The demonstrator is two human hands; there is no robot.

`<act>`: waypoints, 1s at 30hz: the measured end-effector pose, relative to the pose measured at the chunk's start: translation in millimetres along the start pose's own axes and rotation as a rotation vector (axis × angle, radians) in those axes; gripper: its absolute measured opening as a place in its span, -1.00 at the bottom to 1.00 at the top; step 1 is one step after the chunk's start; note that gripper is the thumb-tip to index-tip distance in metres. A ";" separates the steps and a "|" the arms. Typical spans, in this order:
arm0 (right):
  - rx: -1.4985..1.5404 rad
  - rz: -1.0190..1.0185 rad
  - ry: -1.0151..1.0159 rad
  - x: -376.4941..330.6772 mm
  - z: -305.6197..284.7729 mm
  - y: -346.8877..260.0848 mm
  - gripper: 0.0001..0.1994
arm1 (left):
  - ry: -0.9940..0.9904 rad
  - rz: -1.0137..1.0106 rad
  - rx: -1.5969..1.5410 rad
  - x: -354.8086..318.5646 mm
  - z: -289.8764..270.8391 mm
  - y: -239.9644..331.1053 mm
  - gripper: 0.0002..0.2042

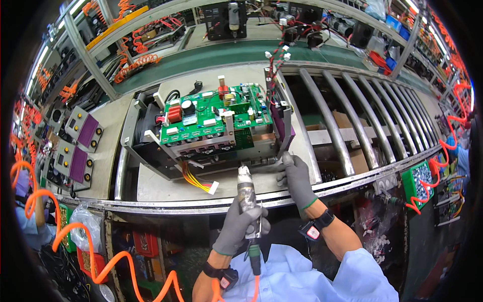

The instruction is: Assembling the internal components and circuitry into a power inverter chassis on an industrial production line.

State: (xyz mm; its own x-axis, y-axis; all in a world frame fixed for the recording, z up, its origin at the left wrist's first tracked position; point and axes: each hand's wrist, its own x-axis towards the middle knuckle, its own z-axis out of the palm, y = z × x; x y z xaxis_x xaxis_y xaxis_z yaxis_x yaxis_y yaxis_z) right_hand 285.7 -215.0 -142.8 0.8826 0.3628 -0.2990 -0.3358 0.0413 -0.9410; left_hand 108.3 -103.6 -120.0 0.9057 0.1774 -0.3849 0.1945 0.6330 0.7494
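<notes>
My gloved left hand (236, 229) is wrapped round an air screwdriver (246, 191) with a worn silver body. Its tip points up at the front lower edge of an open machine chassis (261, 148); contact at the tip is hard to make out. A green circuit board (216, 116) with red and yellow parts tops the chassis. My gloved right hand (297, 181) is beside the front right corner, next to the purple end panel (287, 140), its fingers curled inward; what they pinch is hidden. A bundle of yellow, red and black wires (195, 181) with a white plug hangs out front.
Steel rollers (347, 121) run off to the right. Two grey-and-purple units (75, 161) stand at the left. An orange coiled hose (126, 256) crosses the lower left. A green bin of small parts (418, 182) sits at right. Behind runs a green conveyor (201, 56) under metal shelving.
</notes>
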 end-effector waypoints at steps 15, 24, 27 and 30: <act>-0.588 -0.558 -0.010 49.7 -5.2 18.0 -0.58 | 0.233 0.266 -0.060 93.6 38.9 9.0 -0.80; -0.421 -0.549 -0.105 52.9 -6.0 22.8 -0.64 | 0.277 0.240 -0.022 95.0 37.1 17.8 -0.78; -0.488 -0.531 -0.096 53.1 -4.8 19.9 -0.62 | 0.313 0.280 0.010 96.9 35.4 21.5 -0.82; -0.507 -0.527 -0.083 52.6 -6.3 20.0 -0.62 | 0.267 0.242 0.047 102.3 26.9 21.3 -0.82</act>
State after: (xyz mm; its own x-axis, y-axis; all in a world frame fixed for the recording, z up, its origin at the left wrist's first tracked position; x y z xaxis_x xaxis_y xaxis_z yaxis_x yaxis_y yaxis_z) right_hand 327.5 -200.9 -178.4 0.8506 0.4834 0.2068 0.3370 -0.1992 -0.9202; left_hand 215.2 -92.2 -128.9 0.7984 0.5124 -0.3162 0.0097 0.5141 0.8577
